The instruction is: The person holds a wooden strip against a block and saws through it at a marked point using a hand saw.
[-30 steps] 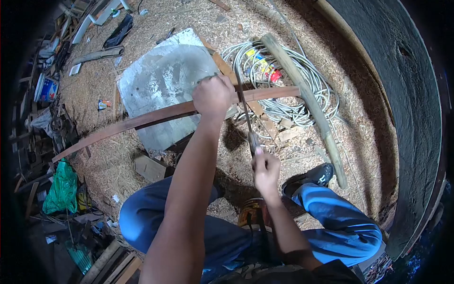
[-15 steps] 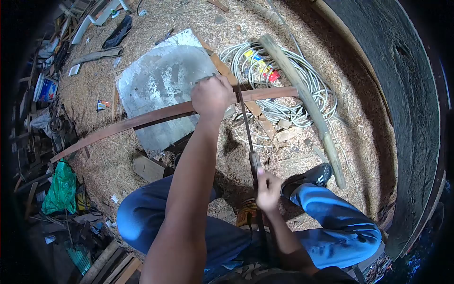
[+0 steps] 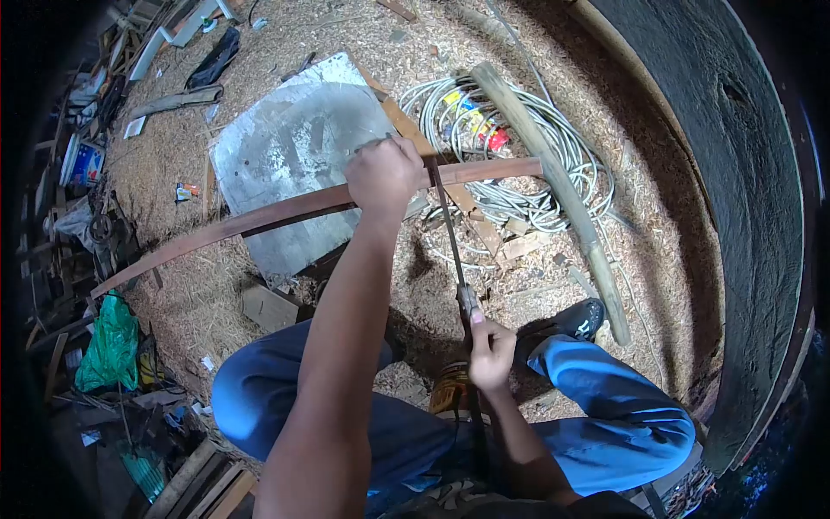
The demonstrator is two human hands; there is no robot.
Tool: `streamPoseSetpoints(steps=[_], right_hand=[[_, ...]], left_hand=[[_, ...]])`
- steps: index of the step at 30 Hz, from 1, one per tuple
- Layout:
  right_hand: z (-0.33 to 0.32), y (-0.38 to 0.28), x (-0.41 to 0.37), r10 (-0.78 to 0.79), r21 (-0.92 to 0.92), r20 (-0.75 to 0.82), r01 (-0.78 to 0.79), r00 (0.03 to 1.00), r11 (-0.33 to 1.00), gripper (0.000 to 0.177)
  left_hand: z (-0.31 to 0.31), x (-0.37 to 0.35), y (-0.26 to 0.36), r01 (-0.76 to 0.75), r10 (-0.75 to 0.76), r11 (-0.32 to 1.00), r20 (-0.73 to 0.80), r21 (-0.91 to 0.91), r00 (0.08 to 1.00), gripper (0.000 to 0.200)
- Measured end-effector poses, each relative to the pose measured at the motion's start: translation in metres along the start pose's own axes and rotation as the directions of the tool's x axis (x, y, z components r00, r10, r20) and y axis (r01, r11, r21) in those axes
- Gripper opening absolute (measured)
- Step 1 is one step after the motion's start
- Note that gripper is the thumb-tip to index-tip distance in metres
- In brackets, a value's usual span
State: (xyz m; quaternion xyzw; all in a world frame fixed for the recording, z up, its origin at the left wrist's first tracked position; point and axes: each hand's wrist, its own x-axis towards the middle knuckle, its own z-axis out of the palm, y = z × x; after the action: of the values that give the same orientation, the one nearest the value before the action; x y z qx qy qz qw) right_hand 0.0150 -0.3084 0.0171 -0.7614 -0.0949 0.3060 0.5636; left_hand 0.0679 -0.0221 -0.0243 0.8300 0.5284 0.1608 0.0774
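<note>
A long reddish-brown wooden plank (image 3: 285, 210) stretches across the view, one end low at the left and the other close to a pole. My left hand (image 3: 383, 173) is closed over it, right of its middle, above a grey metal-faced board (image 3: 298, 130). Held edge-on in my right hand (image 3: 491, 353) is a handsaw (image 3: 449, 221), its narrow dark blade crossing the plank just right of my left hand. My right fingers wrap the saw's handle, with the thumb stretched along its top. The lower part of the handle is hidden.
A coil of grey cable (image 3: 596, 182) lies under a wooden pole (image 3: 553, 151). Wood chips cover the ground. A large dark curved wall (image 3: 731, 199) rises at the right. Scrap and a green plastic bag (image 3: 108, 346) are at the left. A yellowish can (image 3: 447, 389) stands between my legs.
My right hand and the saw have shifted very slightly toward my body. My left hand stays on the plank, with the whole scene nearly unchanged.
</note>
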Motion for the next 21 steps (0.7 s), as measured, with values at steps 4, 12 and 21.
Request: streamPoseSetpoints(steps=[4,12,21], right_hand=[[0.026,-0.004,0.052,0.024,-0.057,0.005,-0.024,1.000,0.998,0.052],[0.010,-0.004,-0.003,0.031,0.017,0.001,-0.031,1.000,0.999,0.052],[0.024,-0.013,0.045,0.042,-0.005,0.045,-0.042,0.998,0.999,0.048]], left_hand=[[0.000,0.001,0.001,-0.031,0.031,0.999,0.003,0.015,1.000,0.043],[0.002,0.001,0.000,-0.007,0.008,1.000,-0.028,0.019,1.000,0.043],[0.002,-0.002,-0.003,-0.048,0.048,0.999,-0.045,0.011,0.998,0.042]])
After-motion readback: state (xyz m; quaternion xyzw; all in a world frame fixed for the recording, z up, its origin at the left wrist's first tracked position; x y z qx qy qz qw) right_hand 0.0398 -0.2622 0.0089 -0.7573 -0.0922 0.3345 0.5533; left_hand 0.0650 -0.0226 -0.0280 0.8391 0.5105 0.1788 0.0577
